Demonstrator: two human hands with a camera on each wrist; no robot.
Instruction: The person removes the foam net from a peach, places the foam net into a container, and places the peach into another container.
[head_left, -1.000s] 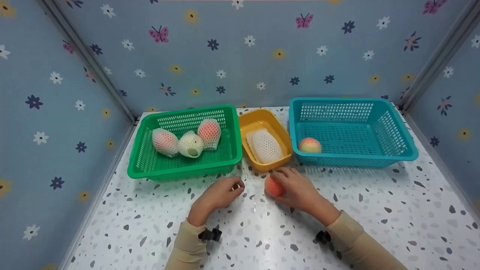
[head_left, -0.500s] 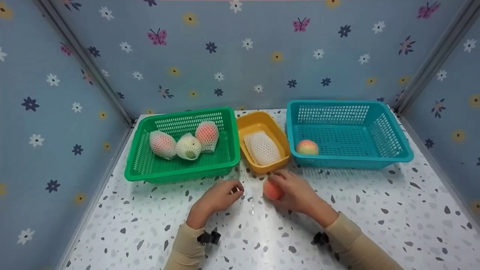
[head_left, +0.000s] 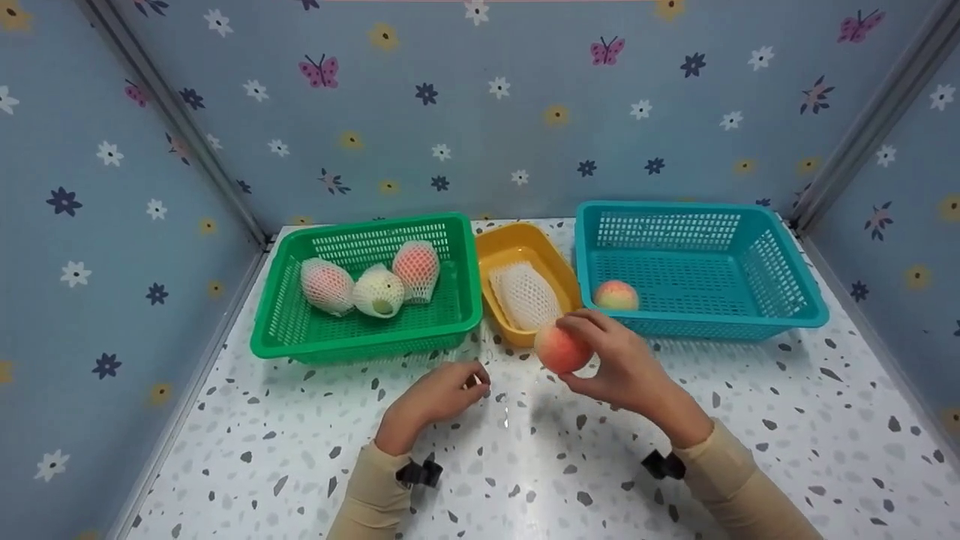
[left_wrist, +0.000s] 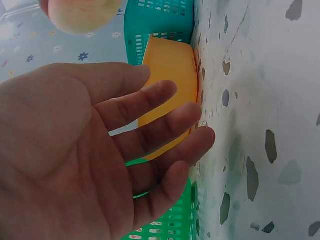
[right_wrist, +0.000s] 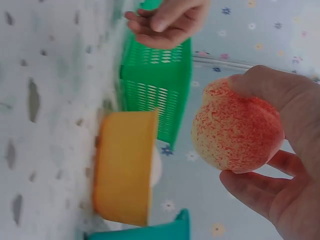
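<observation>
A red-and-yellow peach (head_left: 563, 349) is gripped between the thumb and fingers of my right hand (head_left: 626, 367), raised off the table in front of the yellow bin. In the right wrist view the peach (right_wrist: 237, 127) shows its speckled skin. My left hand (head_left: 442, 394) rests low over the table in front of the green basket, fingers loosely curled with nothing in them; its palm (left_wrist: 60, 150) faces the left wrist camera. White foam netting (head_left: 526, 295) lies in the yellow bin (head_left: 559, 259). Another peach (head_left: 616, 295) sits in the front left corner of the blue basket (head_left: 697, 322).
On the left stands a green basket (head_left: 375, 343) holding several fruits in foam nets, such as a netted peach (head_left: 327, 286) and a pale netted fruit (head_left: 378, 292). The three containers stand side by side before a flowered back wall (head_left: 480, 112) on a speckled table (head_left: 495, 480).
My right hand has lifted the peach from the table, up and slightly to the right, toward the yellow bin's front edge. My left hand has stayed in place.
</observation>
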